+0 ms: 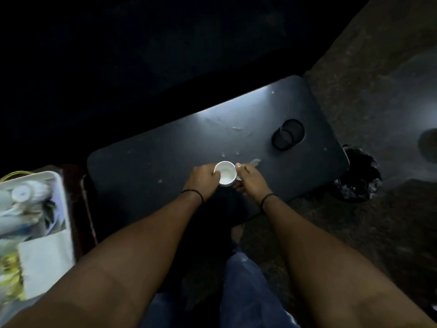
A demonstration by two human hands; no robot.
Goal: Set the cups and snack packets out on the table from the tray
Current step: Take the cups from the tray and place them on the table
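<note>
A small white cup [226,173] sits upright, mouth up, over the near middle of the dark table [151,162]. My left hand [203,179] grips its left rim and my right hand [249,182] holds its handle side. Whether the cup rests on the table or hovers just above it is unclear. At the far left a white tray [60,185] holds more white cups [22,194], a white paper packet [45,261] and a yellow snack packet [10,273], all blurred.
A recessed cup holder [288,134] lies in the table's right part. Pale smears mark the tabletop [236,129]. A dark bin with a black liner [357,176] stands off the table's right end. The surroundings are very dark; my blue-trousered legs [246,292] are below.
</note>
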